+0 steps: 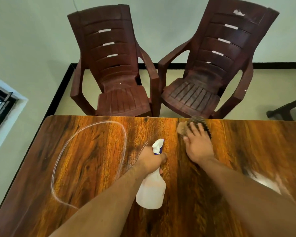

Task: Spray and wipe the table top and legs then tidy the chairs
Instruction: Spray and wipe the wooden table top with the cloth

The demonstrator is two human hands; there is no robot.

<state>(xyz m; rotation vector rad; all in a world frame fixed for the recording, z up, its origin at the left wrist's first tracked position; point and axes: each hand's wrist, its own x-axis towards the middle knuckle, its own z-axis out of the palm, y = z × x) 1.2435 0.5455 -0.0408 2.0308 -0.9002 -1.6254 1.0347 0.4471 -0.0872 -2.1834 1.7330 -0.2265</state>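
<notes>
Both forearms come in from the bottom edge. Left hand grips the spray bottle at the neck, fingers curled round it, nozzle aimed toward the far edge. Right hand is flat, fingers spread, pressing a brownish cloth (possibly a scrub pad, too blurred to tell) onto the counter near its far edge, in front of the right chair. Step looks like wiping the top. Best done with a flat palm and overlapping strokes along the grain, misting ahead of the cloth, covering the white ring mark at left, stopping short of the edge. Hidden: counter legs, near edge cut off, trigger finger behind the hand. Can't tell if the bottle touches the counter
</notes>
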